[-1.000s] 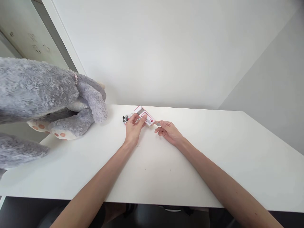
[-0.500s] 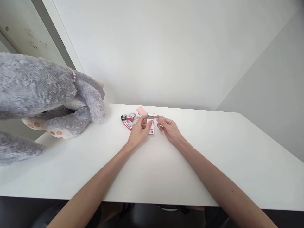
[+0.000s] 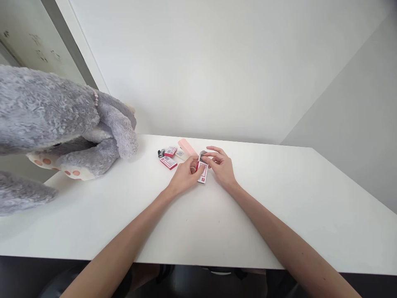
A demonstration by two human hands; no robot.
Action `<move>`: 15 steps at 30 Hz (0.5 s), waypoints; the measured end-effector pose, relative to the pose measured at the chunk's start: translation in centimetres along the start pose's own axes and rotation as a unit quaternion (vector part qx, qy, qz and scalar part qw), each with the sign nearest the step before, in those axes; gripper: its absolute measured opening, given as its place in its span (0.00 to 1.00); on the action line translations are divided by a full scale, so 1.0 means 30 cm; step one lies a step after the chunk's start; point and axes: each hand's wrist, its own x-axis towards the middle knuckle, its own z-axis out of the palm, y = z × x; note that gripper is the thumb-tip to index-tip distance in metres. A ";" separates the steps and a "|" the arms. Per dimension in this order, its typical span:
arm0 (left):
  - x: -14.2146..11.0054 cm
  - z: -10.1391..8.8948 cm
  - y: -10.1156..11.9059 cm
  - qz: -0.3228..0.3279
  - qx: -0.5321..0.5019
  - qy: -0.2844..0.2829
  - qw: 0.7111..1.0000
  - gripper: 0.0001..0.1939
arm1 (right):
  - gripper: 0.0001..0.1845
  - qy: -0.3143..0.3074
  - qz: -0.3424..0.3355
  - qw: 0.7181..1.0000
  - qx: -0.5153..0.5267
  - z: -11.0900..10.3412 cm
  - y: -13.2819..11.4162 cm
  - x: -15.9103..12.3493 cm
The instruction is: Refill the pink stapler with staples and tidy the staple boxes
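Observation:
A small red-and-white cardboard box, its upper end open and dark inside, is pinched between the thumb and fingers of my left hand. The box is tilted a little on the white table. At that open end is my right hand, its thumb and fingertips closed together against the mouth of the box. Whatever lies between those fingertips is too small to make out. Just beyond my left hand is a long pink object, partly hidden by the hand.
Left of my hands lie two more red-and-white boxes, one nearer and one farther. Beside them are a small black-and-silver item and a pale piece with a printed code. A large grey plush toy fills the table's left end; a white wall stands behind.
The box in my left hand has moved slightly right and nearer, and it has turned. My right hand has brought its fingertips, which held a small greyish piece, to the open end.

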 end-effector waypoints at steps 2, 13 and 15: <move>0.000 -0.003 0.004 -0.012 -0.020 -0.010 1.000 0.25 | 0.15 -0.001 0.002 1.000 0.009 0.002 0.002 0.001; 0.005 -0.008 0.012 -0.019 -0.043 -0.027 0.999 0.29 | 0.22 -0.028 0.079 0.987 0.139 -0.014 0.024 0.010; 0.004 -0.006 0.010 -0.015 -0.033 -0.024 0.999 0.29 | 0.20 -0.045 0.079 0.986 0.138 -0.014 0.030 0.011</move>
